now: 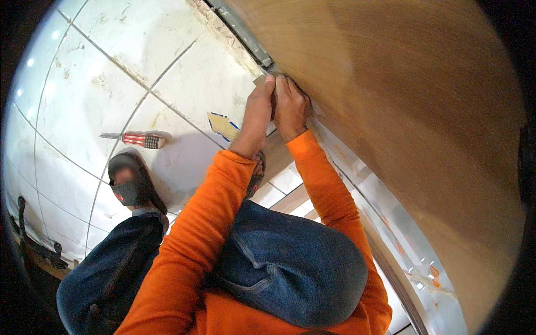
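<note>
My left hand [258, 113] and my right hand [291, 108] are close together at the foot of the large wooden panel [424, 106]. Both have fingers curled at a small brownish piece between them, mostly hidden, beside the narrow grey strip along the panel's edge [244, 33]. Left of my hands, a beige scrap with blue edging [222, 126] lies on the white tiles. Farther left lies a bladed hand tool [139, 139] with a red, striped and dark patterned handle.
My bent legs [290, 268] and sandaled foot [132, 192] are beneath and beside my arms on the tiled floor [111, 50]. A dark object [50, 254], perhaps cable or strap, lies at the left edge. A long pale strip [391, 240] runs along the panel at right.
</note>
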### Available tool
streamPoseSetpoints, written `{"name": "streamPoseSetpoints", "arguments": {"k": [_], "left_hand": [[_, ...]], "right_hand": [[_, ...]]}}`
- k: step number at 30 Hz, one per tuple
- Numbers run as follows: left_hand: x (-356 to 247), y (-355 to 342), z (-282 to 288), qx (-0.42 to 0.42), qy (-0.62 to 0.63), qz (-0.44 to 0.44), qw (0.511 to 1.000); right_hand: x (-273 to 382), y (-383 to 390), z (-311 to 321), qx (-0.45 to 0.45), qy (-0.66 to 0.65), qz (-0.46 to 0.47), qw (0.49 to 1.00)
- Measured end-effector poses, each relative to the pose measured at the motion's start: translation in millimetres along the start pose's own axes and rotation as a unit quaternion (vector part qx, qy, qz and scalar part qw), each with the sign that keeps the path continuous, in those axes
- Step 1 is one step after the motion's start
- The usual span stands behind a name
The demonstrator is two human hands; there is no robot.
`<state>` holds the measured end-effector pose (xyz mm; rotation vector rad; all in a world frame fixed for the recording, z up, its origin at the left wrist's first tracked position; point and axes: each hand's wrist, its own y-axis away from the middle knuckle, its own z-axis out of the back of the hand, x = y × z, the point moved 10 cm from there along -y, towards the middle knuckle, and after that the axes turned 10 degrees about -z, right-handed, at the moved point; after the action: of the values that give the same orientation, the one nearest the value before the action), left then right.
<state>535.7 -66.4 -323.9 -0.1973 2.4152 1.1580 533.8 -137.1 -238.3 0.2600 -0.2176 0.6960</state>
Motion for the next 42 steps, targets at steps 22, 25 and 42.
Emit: {"name": "streamPoseSetpoints", "arguments": {"k": [22,25,42], "left_hand": [[-50,-57,36,0.136,0.121,-0.002,0.983],[-83,-42,10,0.237,-0.198,-0.191,0.932],[-75,-3,68,-0.115,-0.044,-0.099,0.987]], "right_hand": [[87,-59,-17,0.121,0.215,-0.010,0.969],[78,-71,-3,0.083,0.216,0.010,0.973],[33,-9,39,-0.131,-0.091,-0.059,0.985]]}}
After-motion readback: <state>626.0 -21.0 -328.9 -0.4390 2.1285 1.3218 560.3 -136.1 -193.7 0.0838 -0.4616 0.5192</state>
